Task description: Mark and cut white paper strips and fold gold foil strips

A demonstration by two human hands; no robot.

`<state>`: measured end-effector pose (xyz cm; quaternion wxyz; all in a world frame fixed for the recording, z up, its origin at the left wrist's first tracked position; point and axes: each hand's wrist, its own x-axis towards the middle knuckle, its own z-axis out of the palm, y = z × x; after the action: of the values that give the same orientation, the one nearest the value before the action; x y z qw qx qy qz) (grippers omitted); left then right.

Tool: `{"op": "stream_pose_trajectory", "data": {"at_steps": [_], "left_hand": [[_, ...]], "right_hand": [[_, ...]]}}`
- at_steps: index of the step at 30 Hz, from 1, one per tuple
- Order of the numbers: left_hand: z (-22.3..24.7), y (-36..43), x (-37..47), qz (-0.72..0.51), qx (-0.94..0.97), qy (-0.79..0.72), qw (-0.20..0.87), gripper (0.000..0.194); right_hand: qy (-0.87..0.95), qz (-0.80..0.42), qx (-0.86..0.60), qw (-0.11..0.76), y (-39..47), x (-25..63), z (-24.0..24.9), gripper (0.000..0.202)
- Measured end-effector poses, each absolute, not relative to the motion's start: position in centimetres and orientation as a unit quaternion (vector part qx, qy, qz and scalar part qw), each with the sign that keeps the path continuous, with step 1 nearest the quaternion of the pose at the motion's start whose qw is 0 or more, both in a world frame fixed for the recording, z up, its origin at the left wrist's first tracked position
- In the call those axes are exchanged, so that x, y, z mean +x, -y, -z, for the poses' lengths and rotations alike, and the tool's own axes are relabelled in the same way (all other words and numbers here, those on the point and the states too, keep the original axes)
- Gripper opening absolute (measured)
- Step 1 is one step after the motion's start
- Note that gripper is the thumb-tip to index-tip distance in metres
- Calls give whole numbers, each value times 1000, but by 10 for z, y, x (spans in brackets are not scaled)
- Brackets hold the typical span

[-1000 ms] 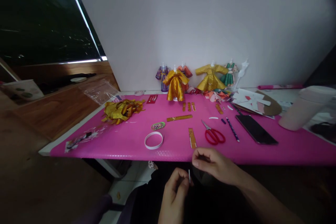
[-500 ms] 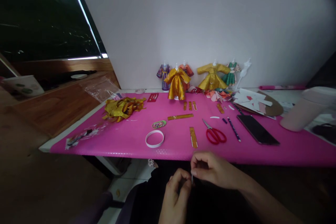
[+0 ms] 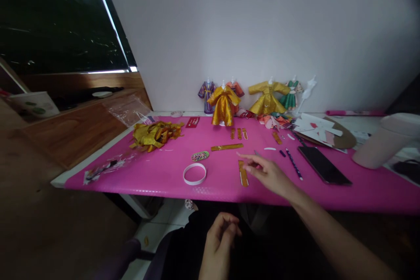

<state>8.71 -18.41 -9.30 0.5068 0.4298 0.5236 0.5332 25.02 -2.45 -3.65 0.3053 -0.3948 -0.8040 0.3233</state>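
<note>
The gold strip [image 3: 243,178] lies near the front edge of the worktop [image 3: 157,175]; the right hand [image 3: 268,176], loosely open, is beside it, seemingly reaching, which calls for a fingertip pinch; the left hand [image 3: 220,234] curls below that edge, its grip unclear

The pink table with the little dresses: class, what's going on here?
Someone is working at the pink table. The right hand is over the table, by a short gold strip, with the scissors mostly hidden behind that hand; whether it touches either is unclear. The left hand is short of the table's near edge, fingers curled; whether it holds anything cannot be made out. Small dresses stand at the back.
</note>
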Motion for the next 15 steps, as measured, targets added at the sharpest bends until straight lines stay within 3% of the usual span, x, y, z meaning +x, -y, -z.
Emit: {"op": "stream_pose_trajectory", "data": {"at_steps": [6,15], "left_hand": [[106,186,87,-527,432,-526,509,17],[112,184,83,-526,434,-534,500,15]], "right_hand": [[826,-198,-441,291,-39,242,72,28],[843,-156,-447,256,-56,233,97,29]]}}
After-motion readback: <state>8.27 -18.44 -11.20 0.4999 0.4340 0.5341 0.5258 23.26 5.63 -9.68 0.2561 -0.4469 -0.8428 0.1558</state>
